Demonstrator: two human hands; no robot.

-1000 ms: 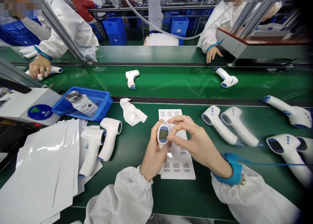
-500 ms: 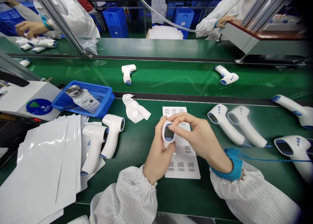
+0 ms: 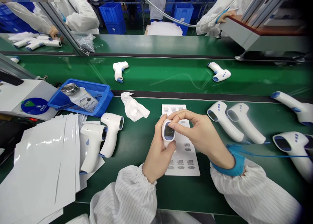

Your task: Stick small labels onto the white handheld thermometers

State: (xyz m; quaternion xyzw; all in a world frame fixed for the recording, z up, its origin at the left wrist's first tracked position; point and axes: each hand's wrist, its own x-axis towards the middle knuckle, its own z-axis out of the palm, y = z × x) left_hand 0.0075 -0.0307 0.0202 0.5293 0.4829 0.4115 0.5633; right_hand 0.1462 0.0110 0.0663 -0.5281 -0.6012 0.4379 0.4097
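Observation:
My left hand (image 3: pixel 156 152) is wrapped round a white infrared thermometer (image 3: pixel 168 132), its blue-rimmed screen facing me. My right hand (image 3: pixel 199 132), with a blue wrist strap (image 3: pixel 233 162) on it, pinches at the top edge of that screen with thumb and forefinger. Whether something thin sits between those fingertips I cannot make out. Under both hands lies a white sheet of small printed labels (image 3: pixel 183 155) on the green bench.
Two thermometers (image 3: pixel 102 136) lie left on white bags (image 3: pixel 41 165), several more (image 3: pixel 234 123) right. A crumpled wipe (image 3: pixel 133 108), a blue tray (image 3: pixel 104 98) holding a bottle (image 3: pixel 78 98). Thermometers (image 3: pixel 118 70) ride the conveyor; people in white coats work beyond.
My right fingers have closed in from the side of the screen to its top edge. The conveyor thermometers have drifted left. A person's hand at far right moved off the belt.

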